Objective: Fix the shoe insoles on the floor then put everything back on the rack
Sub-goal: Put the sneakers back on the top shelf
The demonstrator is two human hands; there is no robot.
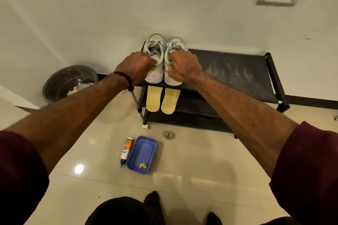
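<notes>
At frame centre, on the rack's (237, 71) top shelf, left hand (138, 67) and right hand (183, 66) each grip a white shoe (154, 55) (seemingly by the collar). Insoles (161, 99) sit on the shelf below. Yanking could topple the rack or drop a shoe onto the glue bottle (126, 151).

— What sits on the shoe rack (236, 71)?
— Two white sneakers (155, 56) side by side at the left end of its dusty top shelf; two yellow insoles (161, 100) on the shelf below.
— And the tiled floor (201, 170)?
— A glue bottle (125, 151) lying just beside a blue tray (142, 153), a small white cap (146, 126) by the rack's leg, a round bin (67, 82) at the left.
</notes>
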